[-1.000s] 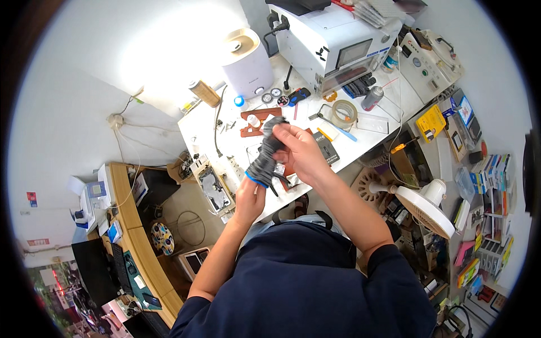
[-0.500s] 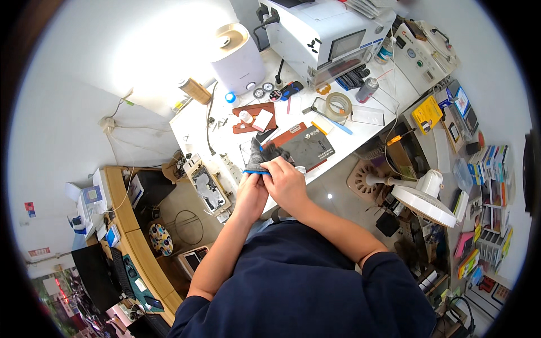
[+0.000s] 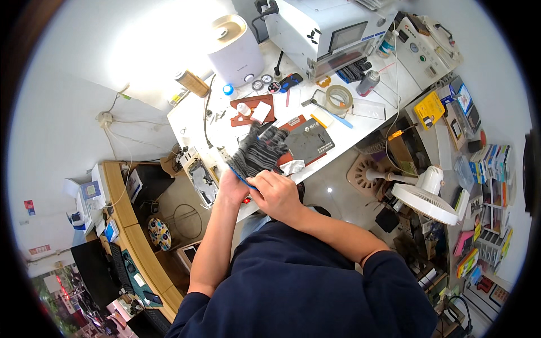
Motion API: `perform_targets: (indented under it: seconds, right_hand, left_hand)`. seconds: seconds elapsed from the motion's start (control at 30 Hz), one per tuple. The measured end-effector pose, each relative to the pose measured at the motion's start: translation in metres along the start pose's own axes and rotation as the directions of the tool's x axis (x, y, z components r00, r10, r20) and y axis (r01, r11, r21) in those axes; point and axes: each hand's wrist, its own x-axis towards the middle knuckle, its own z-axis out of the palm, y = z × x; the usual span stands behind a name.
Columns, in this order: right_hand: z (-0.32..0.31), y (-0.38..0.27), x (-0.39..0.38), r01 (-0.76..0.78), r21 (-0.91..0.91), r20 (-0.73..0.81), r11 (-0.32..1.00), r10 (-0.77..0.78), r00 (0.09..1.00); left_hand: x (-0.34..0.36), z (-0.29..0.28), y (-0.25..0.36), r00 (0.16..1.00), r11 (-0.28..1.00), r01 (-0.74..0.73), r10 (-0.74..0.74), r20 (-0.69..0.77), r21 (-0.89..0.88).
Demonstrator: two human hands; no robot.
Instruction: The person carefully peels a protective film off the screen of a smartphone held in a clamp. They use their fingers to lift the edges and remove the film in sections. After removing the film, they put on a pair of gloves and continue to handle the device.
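Note:
A dark grey striped knit glove (image 3: 258, 155) with a blue cuff edge is held over the near edge of the workbench, its fingers pointing away from me. My left hand (image 3: 230, 187) is at the cuff, with its fingers hidden by the glove; how far they reach inside is unclear. Closed fingers of my right hand (image 3: 276, 194) pinch the cuff on its right side. Just beyond the glove lie a brown mat (image 3: 239, 119) with a small white bottle (image 3: 243, 109) and a white block (image 3: 261, 111) on it.
A dark grey flat box (image 3: 310, 141), a tape roll (image 3: 338, 100) and a spray can (image 3: 368, 83) lie or stand to the right. Farther back are a white humidifier (image 3: 236, 56) and a boxy white machine (image 3: 315, 34). An opened device (image 3: 202, 183) sits left; a white fan (image 3: 425, 201) stands right.
The glove, bunched up before, is now stretched out and spread, covering the left fingers. My left hand has moved left and slightly nearer, and my right hand has come nearer with the cuff.

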Motion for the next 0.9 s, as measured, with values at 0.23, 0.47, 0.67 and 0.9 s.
perform_targets:
  seconds: [0.23,0.47,0.67,0.9]
  right_hand:
    - [0.000,-0.009,0.005,0.076,0.088,-0.071,0.993,-0.070,0.995]
    - [0.004,-0.009,0.004,0.093,0.090,-0.028,0.992,-0.091,0.995]
    - [0.008,-0.024,0.008,0.152,0.156,-0.018,0.976,-0.151,0.988]
    - [0.014,-0.029,0.001,0.157,0.211,-0.016,0.965,-0.157,0.987]
  left_hand:
    - [0.000,0.065,0.009,0.950,0.947,-0.311,0.308,0.047,0.083]
    - [0.009,0.087,0.001,0.808,0.758,-0.585,0.575,0.129,0.286]
    - [0.032,0.036,0.016,0.905,0.873,-0.426,0.413,0.105,0.239]
    - [0.038,0.045,0.001,0.871,0.176,-0.267,0.465,0.159,0.947]
